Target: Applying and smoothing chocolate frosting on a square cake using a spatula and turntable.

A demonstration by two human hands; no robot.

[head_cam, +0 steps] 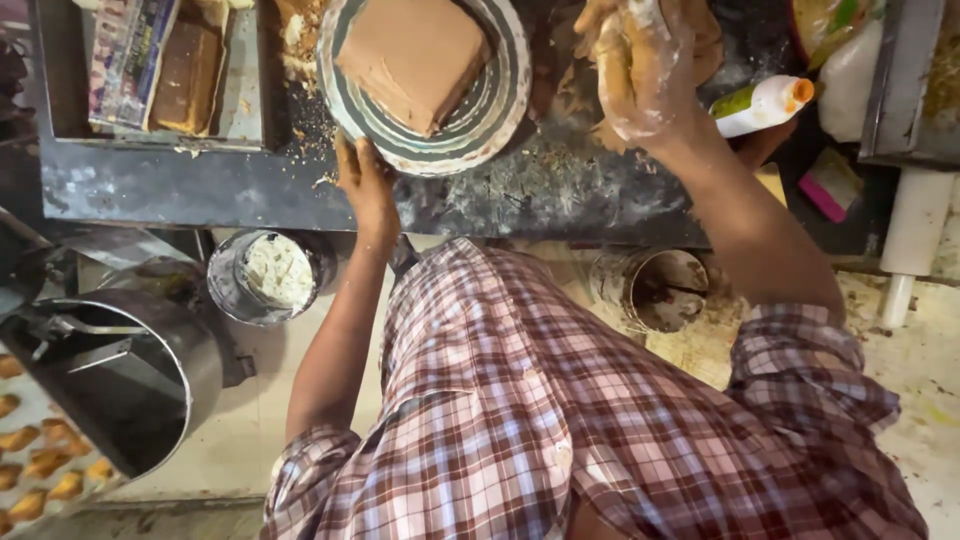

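Head view, looking straight down over a plaid shirt [560, 420]. The dark, crumb-strewn surface [200, 185] runs across the top of the frame. Largest item on it: one round turntable [490, 110] with grey and white rings, carrying one square brown-iced cake [415, 55], set slightly askew. Left arm reaches up from a rolled sleeve; the left hand [365, 185] lies against the near rim of the turntable, fingers curled on its edge, gripping it lightly. Right arm is raised higher, forearm bare; the right hand [645, 65] is closed around a crumpled clear plastic icing bag [625, 50] smeared with brown cream, held just right of the cake and not touching it. At the upper left, one metal tray [245, 100] holds one brown loaf-shaped block [185, 65] beside a flat printed package [125, 50] in mixed colours. At the upper right lies one white squeeze bottle [765, 103] with an orange cap, on its side; a pink flat package [825, 190] sits below it. Below the surface edge: one large steel bowl [120, 390], one steel tin of white cream [270, 275], and one steel tin smeared brown [660, 290]. Bottom left, a row of small golden pastries [45, 465]; count uncertain, partly cut off.
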